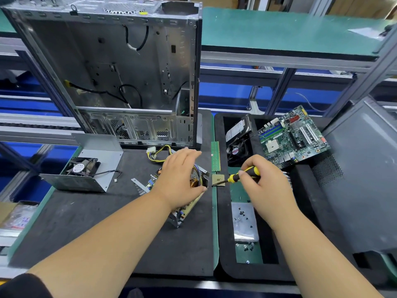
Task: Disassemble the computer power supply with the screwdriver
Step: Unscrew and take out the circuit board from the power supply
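Power supply sits mid-bench on the black mat, cover already off. What's left is an open metal tray with the circuit board still in it: copper coil, bundled coloured wires, thin sheet-metal edges.

Left hand lies over the top of it, fingers fairly straight, thumb down the near side; more pressing and steadying than a closed grasp. Right hand has fingers curled round the screwdriver, which has a yellow and black handle and a thin dark shaft. Tip points left at the tray's right edge. Can't tell if it's seated in a screw.

Risks, as I judge them:
- Tip comes in near-horizontal and the tray only rests on its lower corner. Any slip drives the shaft towards the coil, the wires or the left thumb.
- Tray looks tilted and propped, so torque could make it rock or skate on the mat.
- Cut steel edges under the left palm could nick it.
- A freed screw could drop into the board or roll off. Loose screws already lie on the shiny plate to the right.
- A small gold-coloured chip lies right under the shaft, and the green memory stick sits just beyond; either could get scraped.

Removed cover, folded grey sheet with a black plastic fan, sits well to the left.
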The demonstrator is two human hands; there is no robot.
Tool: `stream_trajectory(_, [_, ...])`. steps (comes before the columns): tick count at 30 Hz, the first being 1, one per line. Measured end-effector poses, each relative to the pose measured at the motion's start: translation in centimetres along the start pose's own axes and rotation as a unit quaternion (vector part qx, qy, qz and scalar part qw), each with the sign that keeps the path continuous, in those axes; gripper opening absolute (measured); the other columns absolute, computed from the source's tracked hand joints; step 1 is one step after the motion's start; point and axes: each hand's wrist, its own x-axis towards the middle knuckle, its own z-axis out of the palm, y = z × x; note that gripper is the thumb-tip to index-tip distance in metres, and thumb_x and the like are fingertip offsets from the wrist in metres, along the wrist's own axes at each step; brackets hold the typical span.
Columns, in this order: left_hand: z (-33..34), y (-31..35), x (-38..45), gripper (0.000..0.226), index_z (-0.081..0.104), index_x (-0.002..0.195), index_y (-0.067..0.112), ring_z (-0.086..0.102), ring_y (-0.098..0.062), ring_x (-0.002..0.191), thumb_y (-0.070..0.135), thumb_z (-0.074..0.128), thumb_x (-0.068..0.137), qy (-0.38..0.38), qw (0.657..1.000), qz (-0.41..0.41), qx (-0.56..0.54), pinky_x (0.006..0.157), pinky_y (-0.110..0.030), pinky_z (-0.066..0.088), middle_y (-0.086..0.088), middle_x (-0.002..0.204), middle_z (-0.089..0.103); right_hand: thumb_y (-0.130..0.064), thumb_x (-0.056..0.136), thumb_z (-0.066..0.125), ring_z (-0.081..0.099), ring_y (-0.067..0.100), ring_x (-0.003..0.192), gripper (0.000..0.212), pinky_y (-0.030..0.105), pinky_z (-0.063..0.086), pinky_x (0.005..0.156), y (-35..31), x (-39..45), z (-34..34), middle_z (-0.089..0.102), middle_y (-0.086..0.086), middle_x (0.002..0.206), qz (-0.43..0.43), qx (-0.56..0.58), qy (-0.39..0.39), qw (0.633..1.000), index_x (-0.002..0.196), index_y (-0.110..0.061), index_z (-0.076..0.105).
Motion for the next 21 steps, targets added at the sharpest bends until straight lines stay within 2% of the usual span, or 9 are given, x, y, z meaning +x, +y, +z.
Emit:
stream_trajectory(3, [-0.6, 1.0, -0.7, 0.076, 0.047, 0.137, 0.026, 0.040, -0.018, 0.131, 0.051, 0.076, 0.072, 0.021, 0.998, 0.062, 0.003, 0.112, -0.038, 0.029, 0.007, 0.134, 0.049, -0.018, 0.089, 0.062, 0.039, 0.008, 0.050, 0.017, 0.019, 0.031, 0.047, 0.0, -0.4, -1.5, 0.063, -0.016, 0.066, 0.018, 0.069, 0.040, 0.997, 0.079, -0.028, 0.053])
stream_trajectory(6, [-0.9, 2.7, -0.7, 0.054, 0.056, 0.124, 0.028, 0.052, -0.014, 0.108, 0.051, 0.073, 0.079, -0.001, 0.998, 0.069, -0.008, 0.098, -0.032, 0.039, 0.013, 0.111, 0.058, -0.015, 0.089, 0.062, 0.036, 0.007, 0.047, 0.015, 0.015, 0.032, 0.045, 0.1, -0.9, -2.7, 0.058, -0.021, 0.056, 0.033, 0.118, 0.071, 0.990, 0.079, -0.024, 0.056])
stream_trajectory(9, [-0.4, 4.7, -0.4, 0.032, 0.061, 0.112, 0.030, 0.053, -0.009, 0.089, 0.047, 0.068, 0.085, -0.022, 0.997, 0.051, -0.050, 0.084, -0.026, 0.044, 0.019, 0.093, 0.057, -0.015, 0.089, 0.062, 0.033, 0.006, 0.046, 0.013, 0.013, 0.030, 0.044, 0.4, -1.4, -3.7, 0.056, -0.022, 0.054, 0.039, 0.146, 0.084, 0.985, 0.079, -0.023, 0.057])
stream_trajectory(12, [0.6, 6.2, -0.2, 0.016, 0.066, 0.104, 0.029, 0.052, -0.009, 0.083, 0.039, 0.064, 0.091, -0.039, 0.995, 0.019, -0.088, 0.077, -0.028, 0.046, 0.017, 0.087, 0.057, -0.016, 0.089, 0.061, 0.033, 0.007, 0.045, 0.013, 0.014, 0.028, 0.043, 0.9, -1.9, -4.6, 0.057, -0.019, 0.055, 0.050, 0.170, 0.084, 0.981, 0.079, -0.024, 0.056])
stream_trajectory(14, [1.4, 7.0, -0.1, 0.007, 0.066, 0.093, 0.030, 0.050, -0.010, 0.080, 0.036, 0.063, 0.093, -0.058, 0.994, 0.008, -0.089, 0.070, -0.027, 0.041, 0.017, 0.080, 0.054, -0.015, 0.090, 0.060, 0.035, 0.007, 0.047, 0.014, 0.016, 0.031, 0.043, 1.5, -2.4, -5.2, 0.062, -0.019, 0.059, 0.067, 0.183, 0.086, 0.977, 0.080, -0.024, 0.056])
stream_trajectory(17, [2.5, 8.1, -0.3, 0.025, 0.050, 0.071, 0.038, 0.047, -0.009, 0.075, 0.038, 0.058, 0.096, -0.082, 0.993, -0.009, -0.085, 0.064, -0.029, 0.034, 0.016, 0.071, 0.050, -0.015, 0.091, 0.061, 0.038, 0.006, 0.049, 0.017, 0.015, 0.033, 0.046, 2.7, -3.1, -5.9, 0.065, -0.015, 0.063, 0.094, 0.182, 0.103, 0.973, 0.079, -0.026, 0.056])
stream_trajectory(21, [4.0, 9.7, -0.4, 0.028, 0.061, 0.080, 0.026, 0.054, -0.014, 0.082, 0.044, 0.049, 0.099, -0.118, 0.992, -0.007, -0.055, 0.070, -0.033, 0.045, 0.009, 0.079, 0.060, -0.018, 0.089, 0.061, 0.035, 0.005, 0.048, 0.015, 0.016, 0.029, 0.045, 4.0, -3.8, -6.7, 0.066, -0.010, 0.065, 0.119, 0.174, 0.125, 0.970, 0.079, -0.027, 0.056])
